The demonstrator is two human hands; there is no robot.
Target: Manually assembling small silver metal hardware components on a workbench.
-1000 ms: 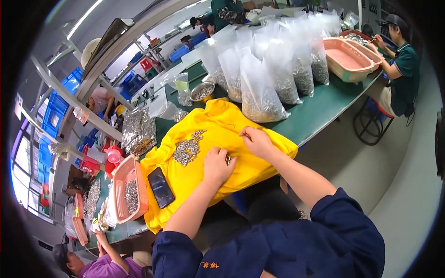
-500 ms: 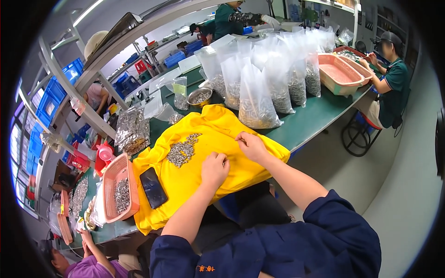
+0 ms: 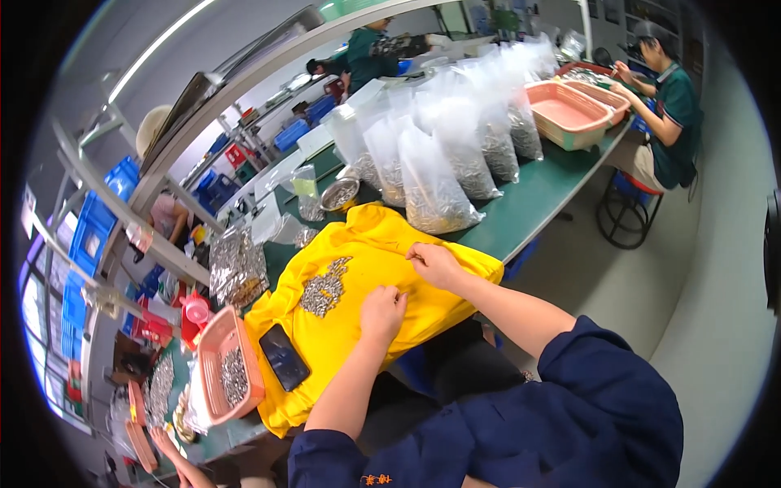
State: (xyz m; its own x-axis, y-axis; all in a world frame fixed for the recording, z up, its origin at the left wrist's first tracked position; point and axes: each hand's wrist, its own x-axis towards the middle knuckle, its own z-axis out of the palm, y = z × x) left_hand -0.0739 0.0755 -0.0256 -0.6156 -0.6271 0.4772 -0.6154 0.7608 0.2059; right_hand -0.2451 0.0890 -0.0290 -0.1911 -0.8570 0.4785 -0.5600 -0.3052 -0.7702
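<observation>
A yellow cloth (image 3: 358, 342), apparently a garment, is spread over the near part of the green table. On its left half lies a loose pile of small silvery metal parts (image 3: 325, 289). My left hand (image 3: 383, 314) is over the cloth to the right of this pile, its fingers curled in and closed. Farther right and slightly farther away, my right hand (image 3: 434, 264) has thumb and fingers pinched together just above the cloth. Whatever either hand holds is too small or hidden to make out. A dark phone (image 3: 285, 358) rests on the cloth's left edge.
Left of the phone stands a pink basket (image 3: 208, 346) of metal parts. Several filled plastic bags (image 3: 435, 183) line the table (image 3: 521, 191) beyond the cloth, near a metal bowl (image 3: 340, 193). Pink trays (image 3: 569, 118) and a seated co-worker (image 3: 671, 114) are at far right.
The whole view has tilted and shifted a little, so the table appears turned. Both my hands keep nearly the same closed poses over the cloth. The pile looks about the same.
</observation>
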